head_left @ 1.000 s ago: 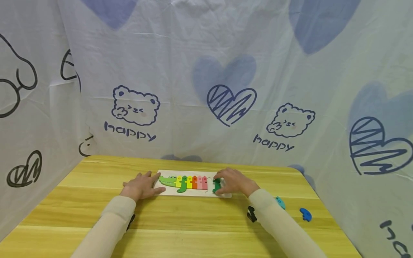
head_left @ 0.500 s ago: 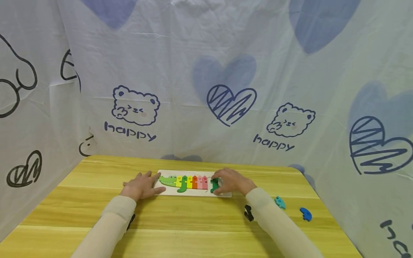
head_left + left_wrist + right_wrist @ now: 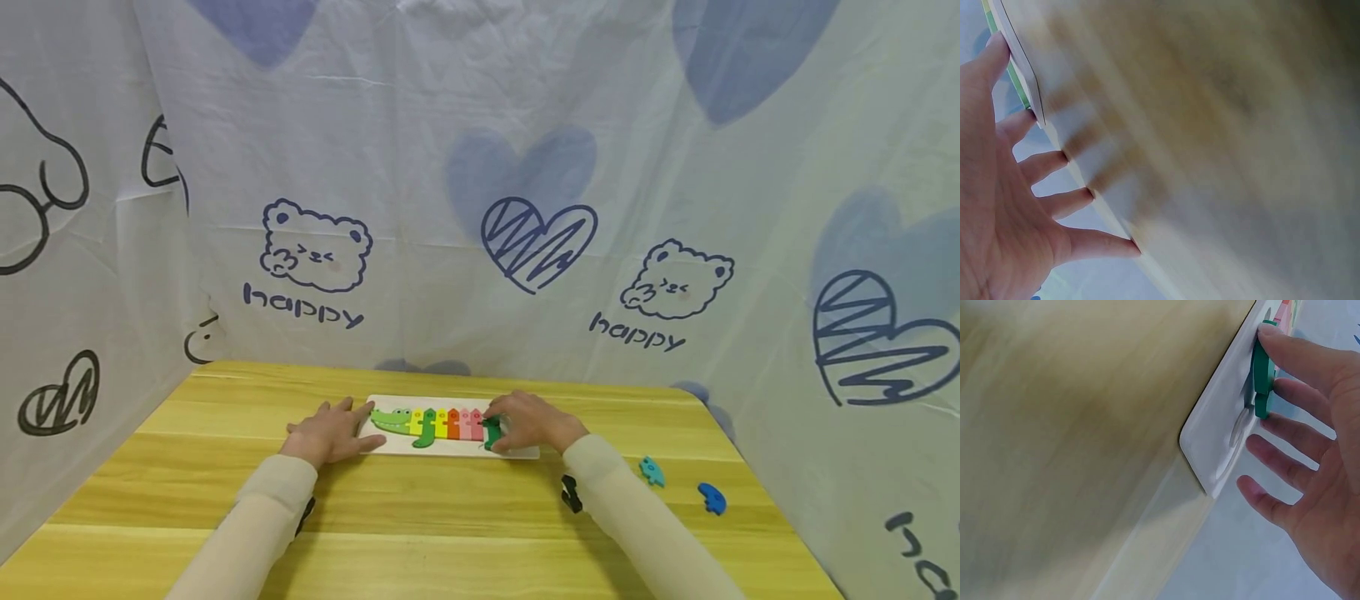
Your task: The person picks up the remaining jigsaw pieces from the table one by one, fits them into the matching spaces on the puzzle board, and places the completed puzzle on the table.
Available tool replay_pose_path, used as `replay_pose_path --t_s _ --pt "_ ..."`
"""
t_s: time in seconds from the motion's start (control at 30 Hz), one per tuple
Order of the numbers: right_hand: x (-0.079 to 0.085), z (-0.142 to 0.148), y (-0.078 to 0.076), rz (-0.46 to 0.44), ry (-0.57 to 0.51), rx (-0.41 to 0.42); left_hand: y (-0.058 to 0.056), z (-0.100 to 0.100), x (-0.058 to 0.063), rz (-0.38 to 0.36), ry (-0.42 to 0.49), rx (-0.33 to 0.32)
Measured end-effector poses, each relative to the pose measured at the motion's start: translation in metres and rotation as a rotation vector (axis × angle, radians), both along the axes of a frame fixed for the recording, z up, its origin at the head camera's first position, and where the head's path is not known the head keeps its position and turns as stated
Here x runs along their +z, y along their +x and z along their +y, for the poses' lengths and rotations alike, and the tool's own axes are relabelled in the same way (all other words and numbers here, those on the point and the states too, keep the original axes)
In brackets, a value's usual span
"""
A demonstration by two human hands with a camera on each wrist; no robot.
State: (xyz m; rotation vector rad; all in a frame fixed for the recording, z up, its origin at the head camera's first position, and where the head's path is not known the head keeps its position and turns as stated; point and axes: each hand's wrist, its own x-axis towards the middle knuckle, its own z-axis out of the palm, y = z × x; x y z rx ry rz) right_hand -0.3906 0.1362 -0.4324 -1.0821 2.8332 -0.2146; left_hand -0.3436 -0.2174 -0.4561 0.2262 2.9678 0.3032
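A white puzzle board point(image 3: 450, 452) lies on the table, bearing a crocodile made of coloured pieces. Its light green head piece point(image 3: 392, 422) is at the left, followed by yellow, green, orange and pink pieces point(image 3: 471, 425). My left hand point(image 3: 330, 432) rests with fingers spread at the board's left end, thumb and index fingertip on its edge in the left wrist view. My right hand point(image 3: 532, 421) pinches a dark green puzzle piece point(image 3: 1262, 372) between thumb and fingers. That piece is tilted over the board's recess, right beside the pink pieces.
To the right of my right forearm lie a turquoise puzzle piece point(image 3: 651, 472) and a blue tail-shaped piece point(image 3: 711, 498). The wood-grain table point(image 3: 420, 533) ends at a white printed cloth point(image 3: 420, 317) hanging behind it.
My right hand has moved a little to the left with the dark green piece, bringing it up to the pink pieces. My left hand has stayed in place.
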Motion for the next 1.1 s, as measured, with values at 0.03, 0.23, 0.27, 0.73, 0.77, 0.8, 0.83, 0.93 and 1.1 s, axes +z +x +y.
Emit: replay_pose_path --t_s 0.03,0.23,0.27,0.73,0.77,0.8,0.83,0.93,1.1 --pt "-0.0002 0.0001 -0.0003 -0.004 0.004 0.000 0.0002 -0.0001 0.0003 0.000 0.001 0.000" --pt "-0.0006 0.0005 -0.0022 0.017 0.000 0.028 0.0003 -0.0006 0.0000 -0.003 0.003 0.002" --pt "-0.0005 0.0001 -0.0024 0.025 -0.005 0.038 0.0002 -0.0007 -0.0001 -0.005 0.004 0.004" --pt "-0.0001 -0.0069 -0.0008 0.028 0.024 0.030 -0.0018 -0.0003 -0.0022 -0.005 0.000 0.003" --pt "0.0002 -0.0069 -0.0004 0.027 0.028 0.027 -0.0018 -0.0002 -0.0023 -0.006 0.000 0.002" --pt "0.0002 -0.0069 -0.0002 0.025 0.029 0.026 -0.0018 -0.0001 -0.0025 -0.007 0.000 0.002" --pt "-0.0001 -0.0068 -0.0001 0.022 0.030 0.024 -0.0020 0.0000 -0.0027 -0.006 0.000 0.001" --pt "-0.0014 -0.0064 -0.0001 0.013 0.030 0.021 -0.0021 -0.0002 -0.0027 -0.005 0.000 0.000" --pt "-0.0037 -0.0058 -0.0016 0.027 0.029 0.041 -0.0017 -0.0001 -0.0011 -0.002 0.001 0.001"
